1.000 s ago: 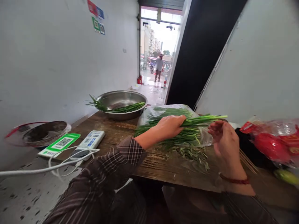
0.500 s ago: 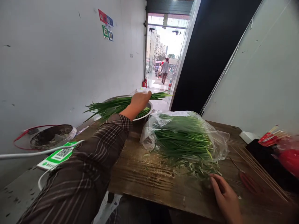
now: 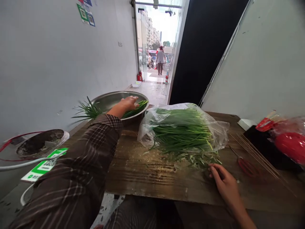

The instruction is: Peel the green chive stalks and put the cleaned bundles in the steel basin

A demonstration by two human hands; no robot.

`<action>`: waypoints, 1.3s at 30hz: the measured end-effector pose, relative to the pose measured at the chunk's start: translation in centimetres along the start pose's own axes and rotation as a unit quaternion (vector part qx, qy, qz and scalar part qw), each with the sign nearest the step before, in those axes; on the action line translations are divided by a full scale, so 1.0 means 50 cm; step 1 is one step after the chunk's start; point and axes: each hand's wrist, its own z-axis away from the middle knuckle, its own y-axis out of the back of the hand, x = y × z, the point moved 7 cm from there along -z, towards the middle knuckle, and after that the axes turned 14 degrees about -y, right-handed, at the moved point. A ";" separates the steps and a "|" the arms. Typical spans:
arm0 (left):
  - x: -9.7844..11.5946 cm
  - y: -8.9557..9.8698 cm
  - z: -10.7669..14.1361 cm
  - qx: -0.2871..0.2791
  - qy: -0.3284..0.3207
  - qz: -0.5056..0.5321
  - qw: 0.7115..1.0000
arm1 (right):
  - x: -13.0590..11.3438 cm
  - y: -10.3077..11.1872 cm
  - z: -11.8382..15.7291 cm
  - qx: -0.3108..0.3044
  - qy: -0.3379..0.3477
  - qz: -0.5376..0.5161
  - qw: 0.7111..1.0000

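Your left hand [image 3: 129, 102] is palm down over the basin [image 3: 108, 101], low on the long green stalks [image 3: 142, 104] inside; its fingertips are hidden, so I can't tell whether it grips or has let go. Your right hand [image 3: 225, 184] lies loosely curled with nothing visible in it, beside the leafy trimmings [image 3: 199, 158] on the surface [image 3: 147, 178].

To set that bundle down well, line up the pale ends, lower it fully, then open your fingers evenly so no stalks fan out. Watch the leaf tips [image 3: 89, 111] hanging over the basin's left rim; tuck them in gently.

More stalks lie in the clear plastic bag [image 3: 220, 128], just right of the basin. The red-handled scissors [image 3: 247, 167] rest farther right, beside thin sticks [image 3: 257, 156].
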 end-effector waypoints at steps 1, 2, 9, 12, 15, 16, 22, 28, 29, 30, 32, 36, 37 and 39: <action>0.025 0.016 0.001 0.012 -0.015 0.012 1.000 | -0.009 0.000 0.004 0.000 0.007 -0.002 1.000; 0.058 0.031 0.002 0.027 -0.038 0.028 0.999 | -0.019 0.002 0.009 0.005 0.019 -0.007 1.000; 0.366 0.044 0.092 0.151 -0.215 0.377 0.888 | -0.081 0.002 0.024 0.033 0.141 0.061 0.988; 0.479 -0.023 0.141 0.121 -0.250 0.478 0.833 | -0.089 -0.007 0.036 0.034 0.186 0.096 0.977; 0.534 -0.100 0.165 0.110 -0.252 0.535 0.799 | -0.106 -0.011 0.047 0.006 0.222 0.130 0.966; 0.541 -0.125 0.168 0.106 -0.244 0.543 0.796 | -0.116 -0.007 0.047 -0.005 0.233 0.140 0.962; 0.521 -0.205 0.173 0.182 -0.216 0.493 0.823 | -0.194 0.082 -0.027 0.061 0.249 0.078 0.963; 0.505 -0.225 0.194 0.296 -0.241 0.459 0.802 | -0.211 0.085 -0.169 0.134 0.217 -0.004 0.967; 0.509 -0.228 0.199 0.290 -0.250 0.453 0.805 | -0.218 0.077 -0.188 0.142 0.223 -0.005 0.965; 0.515 -0.229 0.205 0.284 -0.261 0.442 0.809 | -0.227 0.070 -0.203 0.150 0.233 -0.004 0.961; 0.533 -0.226 0.221 0.267 -0.297 0.408 0.821 | -0.247 0.060 -0.227 0.168 0.259 -0.005 0.951; 0.571 -0.209 0.251 0.243 -0.376 0.283 0.848 | -0.259 0.054 -0.247 0.190 0.294 0.000 0.937; 0.574 -0.206 0.255 0.243 -0.381 0.251 0.856 | -0.256 0.052 -0.249 0.184 0.301 0.016 0.936; 0.571 -0.199 0.257 0.255 -0.364 0.210 0.871 | -0.245 0.046 -0.251 0.158 0.317 0.064 0.933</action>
